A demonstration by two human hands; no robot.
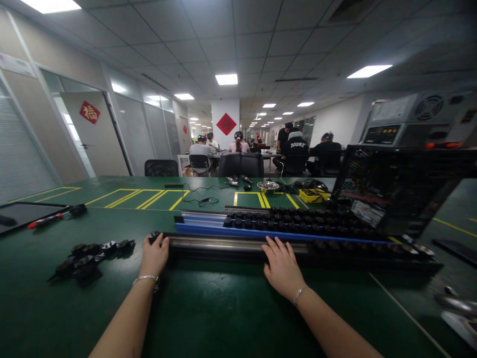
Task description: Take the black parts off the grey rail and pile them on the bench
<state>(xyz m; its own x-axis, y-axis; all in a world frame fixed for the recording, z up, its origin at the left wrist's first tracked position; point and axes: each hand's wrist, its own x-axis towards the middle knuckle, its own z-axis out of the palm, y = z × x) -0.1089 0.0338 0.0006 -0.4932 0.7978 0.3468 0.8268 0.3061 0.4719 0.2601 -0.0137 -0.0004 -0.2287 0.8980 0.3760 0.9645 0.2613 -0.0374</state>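
Observation:
A long metal rail (223, 243) lies across the green table in front of me, with rows of small black parts (298, 223) on blue strips behind it. My left hand (153, 256) rests at the rail's left end, fingers curled round a small black part (154, 234) there. Further right, my right hand (282, 266) lies on the rail with its fingers stretched out flat and holds nothing. A loose heap of the same black parts (91, 256) sits on the table to the left of my left hand.
An open computer case (395, 191) stands at the right. A red-handled screwdriver (44, 221) and a dark tray (22, 213) lie at far left. A metal bowl (268, 186), cables and a yellow box (313, 195) sit further back. Several people sit at distant tables.

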